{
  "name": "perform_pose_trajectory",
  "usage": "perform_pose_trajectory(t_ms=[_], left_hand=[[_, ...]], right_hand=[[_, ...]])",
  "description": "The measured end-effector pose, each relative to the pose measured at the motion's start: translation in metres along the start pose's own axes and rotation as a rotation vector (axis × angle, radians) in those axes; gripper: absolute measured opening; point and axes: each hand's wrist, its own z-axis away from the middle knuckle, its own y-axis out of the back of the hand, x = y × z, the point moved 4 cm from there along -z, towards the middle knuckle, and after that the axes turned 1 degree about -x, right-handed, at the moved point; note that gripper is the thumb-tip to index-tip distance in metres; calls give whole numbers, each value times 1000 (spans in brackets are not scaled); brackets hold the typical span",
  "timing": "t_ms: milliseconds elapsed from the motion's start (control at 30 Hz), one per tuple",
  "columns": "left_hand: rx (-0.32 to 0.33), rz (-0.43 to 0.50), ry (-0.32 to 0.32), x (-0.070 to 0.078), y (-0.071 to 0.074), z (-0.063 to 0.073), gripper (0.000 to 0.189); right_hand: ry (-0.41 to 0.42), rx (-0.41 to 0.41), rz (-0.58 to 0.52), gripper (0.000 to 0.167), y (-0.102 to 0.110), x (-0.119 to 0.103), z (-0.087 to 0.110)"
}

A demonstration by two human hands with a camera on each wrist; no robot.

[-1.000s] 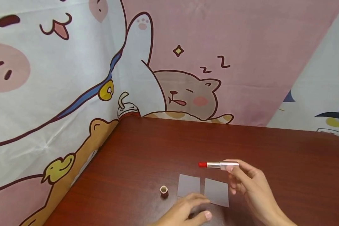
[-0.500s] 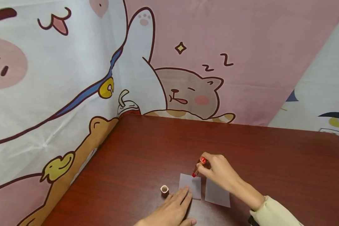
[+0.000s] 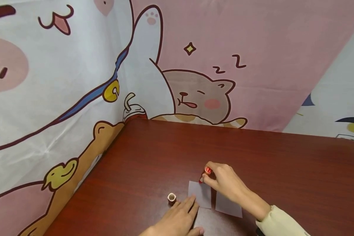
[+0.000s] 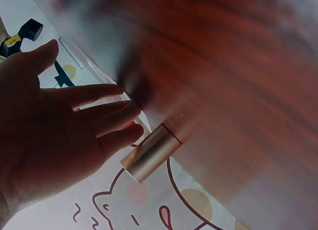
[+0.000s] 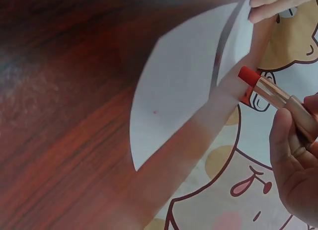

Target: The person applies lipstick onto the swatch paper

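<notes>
My right hand [image 3: 228,183] pinches a lipstick [image 3: 207,170] in a metallic case, its red tip pointing down at the top edge of the left white paper square [image 3: 203,196]. In the right wrist view the extended red bullet [image 5: 248,76] shows close to the paper. My left hand [image 3: 178,216] lies with straight fingers, fingertips on that square's lower left corner. The lipstick cap [image 3: 171,198] stands upright, hollow end up, just beyond the left hand. In the left wrist view the gold cap [image 4: 151,153] appears close to the fingertips.
A second white paper square [image 3: 228,206] lies to the right, partly under my right forearm; a small red dot marks it in the right wrist view. The dark red wooden table [image 3: 153,147] meets a cartoon-printed cloth [image 3: 268,65] behind and at the left.
The right hand has turned the lipstick from level to tip-down and brought it left to the left square's top edge. The left hand has moved left and laid its fingers on that square.
</notes>
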Motion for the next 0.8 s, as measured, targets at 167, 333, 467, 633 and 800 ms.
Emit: perform_pose_trajectory(t_ms=[167, 333, 467, 633, 800], left_hand=[[-1, -54, 4, -1, -2, 0, 67], [1, -64, 4, -1, -1, -1, 68], [-1, -56, 1, 0, -1, -1, 67], [-24, -40, 6, 0, -1, -1, 66], [-7, -61, 0, -1, -1, 0, 67]], right_hand=[[9, -1, -11, 16, 0, 0, 0], [16, -3, 7, 16, -2, -1, 0], [28, -6, 30, 17, -4, -2, 2], [21, -11, 31, 16, -6, -2, 2], [19, -12, 27, 18, -7, -2, 2]])
